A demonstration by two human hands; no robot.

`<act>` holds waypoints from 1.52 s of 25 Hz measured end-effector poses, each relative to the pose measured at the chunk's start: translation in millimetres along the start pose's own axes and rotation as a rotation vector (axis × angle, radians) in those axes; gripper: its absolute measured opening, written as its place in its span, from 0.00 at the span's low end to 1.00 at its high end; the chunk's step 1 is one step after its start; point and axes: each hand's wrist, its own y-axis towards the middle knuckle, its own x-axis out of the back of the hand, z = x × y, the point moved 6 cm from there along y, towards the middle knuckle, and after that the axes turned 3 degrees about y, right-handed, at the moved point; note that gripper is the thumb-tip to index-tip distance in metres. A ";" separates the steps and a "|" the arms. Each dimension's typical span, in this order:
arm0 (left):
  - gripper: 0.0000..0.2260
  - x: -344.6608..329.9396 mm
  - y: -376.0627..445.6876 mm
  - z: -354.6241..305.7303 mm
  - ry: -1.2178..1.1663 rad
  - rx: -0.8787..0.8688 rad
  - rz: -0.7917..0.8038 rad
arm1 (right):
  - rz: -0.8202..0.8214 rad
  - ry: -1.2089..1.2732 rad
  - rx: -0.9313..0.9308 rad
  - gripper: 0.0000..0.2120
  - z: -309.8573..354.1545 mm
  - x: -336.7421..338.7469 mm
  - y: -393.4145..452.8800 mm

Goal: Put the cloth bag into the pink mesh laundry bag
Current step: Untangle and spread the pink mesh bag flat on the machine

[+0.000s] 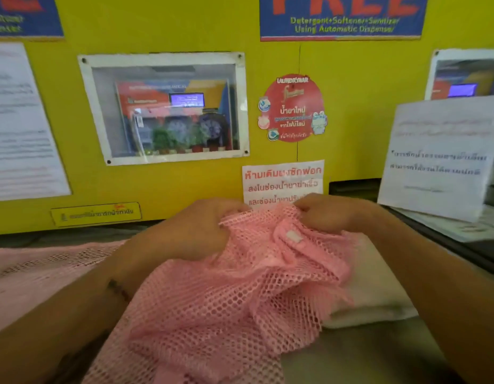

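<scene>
A pink mesh laundry bag lies bunched on the grey counter in front of me. My left hand grips its upper edge on the left. My right hand pinches the same edge on the right, near a small white tag on the mesh. A folded cream cloth bag rests on the counter under and to the right of the mesh, partly covered by it. Whether the mesh bag's mouth is spread apart is hard to tell.
Another pink mesh piece lies flat on the left of the grey counter. A yellow machine panel with a control window and stickers stands right behind. A white paper notice leans at the right.
</scene>
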 end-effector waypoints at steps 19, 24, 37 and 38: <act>0.18 122.3 -155.3 115.7 0.666 0.615 0.156 | 0.310 -0.074 0.357 0.10 167.6 -54.5 -2.4; 0.07 45.5 -138.5 44.3 0.261 0.246 0.183 | 0.198 -0.062 0.330 0.12 155.0 -62.9 9.1; 0.07 37.6 -147.4 34.2 -0.082 0.110 0.342 | -0.200 0.977 0.357 0.13 136.0 -25.4 23.2; 0.05 44.1 -154.8 27.2 -0.255 0.090 0.444 | -0.144 1.000 0.389 0.12 137.4 -22.5 20.0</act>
